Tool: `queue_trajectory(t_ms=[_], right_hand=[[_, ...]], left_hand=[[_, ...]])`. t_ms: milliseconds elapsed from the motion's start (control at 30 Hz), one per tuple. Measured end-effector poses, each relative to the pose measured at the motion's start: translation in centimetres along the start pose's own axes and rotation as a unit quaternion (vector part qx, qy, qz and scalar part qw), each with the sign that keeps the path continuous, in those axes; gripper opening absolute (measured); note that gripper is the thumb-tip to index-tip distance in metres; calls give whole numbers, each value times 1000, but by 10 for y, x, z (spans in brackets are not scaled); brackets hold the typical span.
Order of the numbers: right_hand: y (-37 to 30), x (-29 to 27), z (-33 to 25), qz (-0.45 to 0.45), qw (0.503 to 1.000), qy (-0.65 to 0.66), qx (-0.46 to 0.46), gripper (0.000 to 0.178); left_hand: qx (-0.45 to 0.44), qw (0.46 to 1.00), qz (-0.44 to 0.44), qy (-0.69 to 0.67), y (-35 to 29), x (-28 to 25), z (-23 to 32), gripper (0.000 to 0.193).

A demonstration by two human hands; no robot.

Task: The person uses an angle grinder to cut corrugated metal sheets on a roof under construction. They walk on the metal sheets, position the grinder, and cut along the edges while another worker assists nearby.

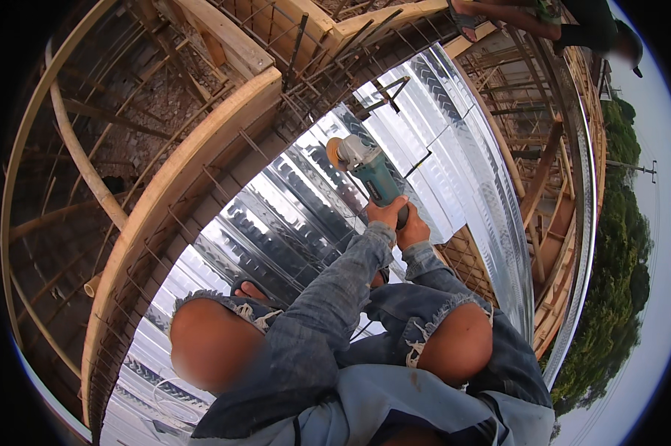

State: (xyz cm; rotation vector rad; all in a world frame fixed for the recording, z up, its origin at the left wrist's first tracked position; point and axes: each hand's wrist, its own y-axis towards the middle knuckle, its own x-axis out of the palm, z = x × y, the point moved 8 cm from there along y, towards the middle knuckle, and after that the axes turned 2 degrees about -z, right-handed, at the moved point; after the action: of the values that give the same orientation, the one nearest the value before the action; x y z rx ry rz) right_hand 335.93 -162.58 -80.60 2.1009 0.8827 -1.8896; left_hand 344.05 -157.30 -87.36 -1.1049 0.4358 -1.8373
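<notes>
A teal angle grinder (381, 177) with a silver head and an orange-brown disc (334, 153) is held out ahead of my knees. My left hand (384, 212) is closed around the body's near part. Right beside it, my right hand (413, 229) wraps around the dark rear end. The disc points up and to the left, above shiny ribbed metal decking (291, 195); whether it touches anything cannot be told. Short bent steel bars (419, 163) stick up from the sheet just right of the tool. I squat on the decking, with one sandalled foot (252, 291) showing.
A curved-looking timber board (179, 152) and a rebar cage (224, 182) run along the left. Bamboo poles (83, 156) lie beyond. Another person's leg (514, 18) is at upper right. The decking has an opening (465, 256) right of my hands; trees (610, 297) stand past its edge.
</notes>
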Motion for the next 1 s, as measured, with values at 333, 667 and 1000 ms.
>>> queue_trajectory(t_ms=[333,667,1000], right_hand=[[11,17,3,10,999,-32,31,59],[24,22,-11,-4,997,-45,59,61],[15,26,-6,8,997,-18,70,60]], left_hand=[[-82,992,-73,55,32,-1,-15,42],[-112,987,-110,40,65,-1,-23,37],[-84,991,-101,-5,51,-7,-19,30]])
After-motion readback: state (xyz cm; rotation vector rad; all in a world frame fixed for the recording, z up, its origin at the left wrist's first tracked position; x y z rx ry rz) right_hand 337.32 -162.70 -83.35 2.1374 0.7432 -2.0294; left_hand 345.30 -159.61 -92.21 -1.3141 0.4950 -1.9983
